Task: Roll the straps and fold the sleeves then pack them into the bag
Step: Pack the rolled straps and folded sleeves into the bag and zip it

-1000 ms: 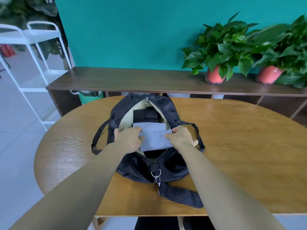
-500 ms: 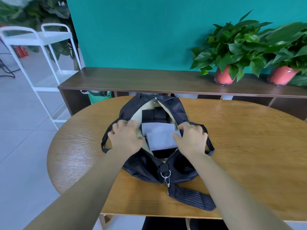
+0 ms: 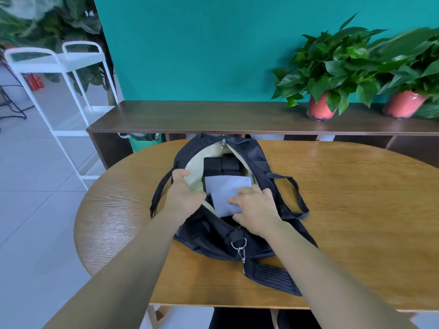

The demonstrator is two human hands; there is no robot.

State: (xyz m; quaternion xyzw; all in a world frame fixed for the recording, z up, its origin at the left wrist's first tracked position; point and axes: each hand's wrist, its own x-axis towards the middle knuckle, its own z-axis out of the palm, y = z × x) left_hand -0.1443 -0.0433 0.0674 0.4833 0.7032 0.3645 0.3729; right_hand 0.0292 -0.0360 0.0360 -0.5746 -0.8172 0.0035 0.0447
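Note:
A black bag [image 3: 209, 236] with a beige lining lies unzipped in the middle of the wooden table [image 3: 356, 210]. Inside it, two rolled black straps [image 3: 219, 163] sit at the far end, and folded grey sleeves [image 3: 225, 186] lie in front of them. My left hand [image 3: 184, 193] grips the bag's left rim and holds the opening apart. My right hand [image 3: 255, 208] lies on the nearer grey sleeve with its fingers spread, pressing it down into the bag. The bag's shoulder strap [image 3: 270, 275] with a metal clip trails toward me.
A dark wooden shelf unit [image 3: 237, 117] runs behind the table, with two potted plants [image 3: 327, 74] at its right end. A white metal cart [image 3: 59, 74] stands on the tiled floor at the left. The table's near edge is close to my body.
My left hand moved up to the bag's left rim and took hold of it. My right hand shifted left onto the grey sleeve. The camera view drifted to the left.

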